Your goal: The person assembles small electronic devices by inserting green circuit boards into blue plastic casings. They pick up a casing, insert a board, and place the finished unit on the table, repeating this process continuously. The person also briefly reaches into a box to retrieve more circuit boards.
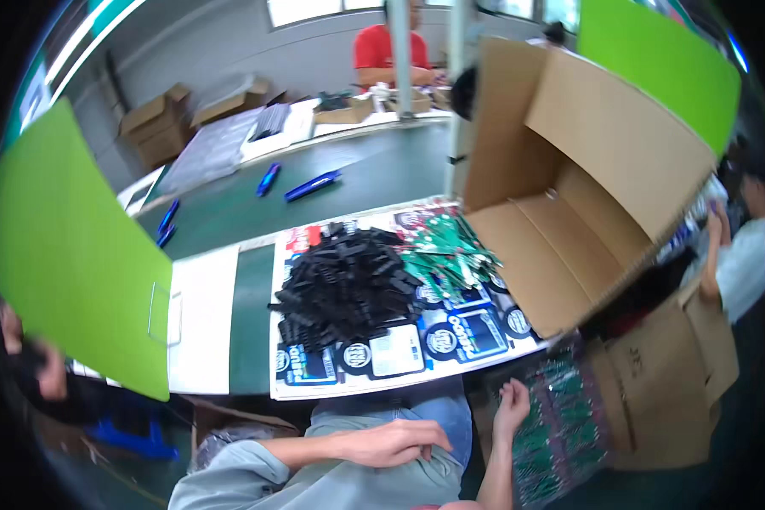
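Note:
My left hand (397,442) lies over my lap, fingers stretched out loosely and holding nothing visible. To the right of my lap, my right hand (512,408) is raised with its fingers loosely curled, and I see nothing in it. It is nearest to a clear plastic bag or tray of green circuit boards (561,425), beside the table edge. On the printed sheet (370,387) in front of me sits a big heap of small black plastic parts (344,289). Touching its right side is a pile of thin green circuit boards (450,255) with wires.
An open cardboard box (561,246) stands tilted at the table's right, with another carton (663,382) below. A green panel (76,255) rises at left. Blue pen-shaped devices (313,185) lie on the dark green belt (374,161). Other people (378,51) sit across and at right.

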### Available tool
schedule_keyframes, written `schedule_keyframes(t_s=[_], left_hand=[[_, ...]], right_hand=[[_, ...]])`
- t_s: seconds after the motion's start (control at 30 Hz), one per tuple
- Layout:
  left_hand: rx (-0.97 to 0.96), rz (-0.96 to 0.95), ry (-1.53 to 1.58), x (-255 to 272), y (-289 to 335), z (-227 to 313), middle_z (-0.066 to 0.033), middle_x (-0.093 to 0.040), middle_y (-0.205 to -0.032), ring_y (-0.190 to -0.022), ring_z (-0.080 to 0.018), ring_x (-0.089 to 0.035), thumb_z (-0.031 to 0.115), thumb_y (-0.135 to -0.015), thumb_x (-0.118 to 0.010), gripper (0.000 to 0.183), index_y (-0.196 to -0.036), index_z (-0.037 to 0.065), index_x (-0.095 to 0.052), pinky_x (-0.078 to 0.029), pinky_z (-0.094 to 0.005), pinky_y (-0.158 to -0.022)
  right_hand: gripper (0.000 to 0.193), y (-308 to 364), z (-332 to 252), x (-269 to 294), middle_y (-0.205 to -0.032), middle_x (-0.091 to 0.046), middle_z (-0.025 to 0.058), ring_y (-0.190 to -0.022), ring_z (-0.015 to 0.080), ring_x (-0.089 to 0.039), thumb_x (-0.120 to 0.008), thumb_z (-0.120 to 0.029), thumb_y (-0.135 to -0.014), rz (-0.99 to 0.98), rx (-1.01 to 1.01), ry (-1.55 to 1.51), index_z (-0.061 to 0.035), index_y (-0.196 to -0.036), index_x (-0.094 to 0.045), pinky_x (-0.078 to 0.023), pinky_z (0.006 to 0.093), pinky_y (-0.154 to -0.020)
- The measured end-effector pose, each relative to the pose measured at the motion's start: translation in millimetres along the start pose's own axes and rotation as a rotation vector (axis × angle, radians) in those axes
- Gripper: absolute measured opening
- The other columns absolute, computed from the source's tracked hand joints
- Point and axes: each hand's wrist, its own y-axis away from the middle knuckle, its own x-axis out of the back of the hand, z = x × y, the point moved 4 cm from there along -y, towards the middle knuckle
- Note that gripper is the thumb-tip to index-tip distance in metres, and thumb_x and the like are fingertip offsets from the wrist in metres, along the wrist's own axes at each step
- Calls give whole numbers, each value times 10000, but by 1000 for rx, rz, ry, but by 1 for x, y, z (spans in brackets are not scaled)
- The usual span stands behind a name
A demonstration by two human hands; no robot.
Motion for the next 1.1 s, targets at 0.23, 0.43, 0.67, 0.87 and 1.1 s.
schedule_keyframes(t_s=[0.23, 0.43, 0.67, 0.87, 1.1], left_hand=[[-120, 320, -109, 126, 70, 80, -162, -687, -1119, -951, -251, -692, -5, -939, -583, 201, -1112, -60, -668, -567, -362, -822], [-77, 1012, 23, 222, 128, 44, -116, -652, -974, -821, -146, -647, -18, -960, -538, 202, -1127, -45, -648, -544, -232, -602], [68, 1235, -186, 307, 159, -6, -72, -669, -990, -890, -115, -631, 10, -974, -554, 207, -1138, -26, -674, -514, -238, -661], [203, 1237, -770, 403, 139, -46, -126, -651, -1016, -1000, -292, -637, 55, -902, -610, 201, -1084, 23, -690, -524, -395, -870], [462, 1105, -1352, 512, 88, -117, -192, -582, -1308, -1235, -360, -530, 231, -868, -705, 462, -1269, 17, -619, -445, -472, -1025]], right_hand=[[118, 13, -148, -26, -886, -681, 75, -728, 114, -630, -627, -31, -965, -250, 224, 218, 36, -1051, -671, -508, 251, -665], [118, -8, -253, -131, -835, -698, 100, -694, 168, -641, -691, 19, -874, -497, 625, 251, 33, -991, -698, -510, 284, -643], [340, -42, -326, -291, -1136, -633, 167, -1055, 359, -609, -708, 23, -821, -905, 942, 370, 0, -1159, -673, -500, 428, -912], [376, -57, -334, -346, -1133, -638, 130, -1065, 328, -580, -698, 14, -800, -1253, 957, 513, -17, -1174, -687, -487, 423, -934], [284, -58, -338, -349, -1035, -660, 77, -999, 282, -586, -746, -27, -775, -1266, 997, 536, -40, -1056, -714, -474, 407, -899]])
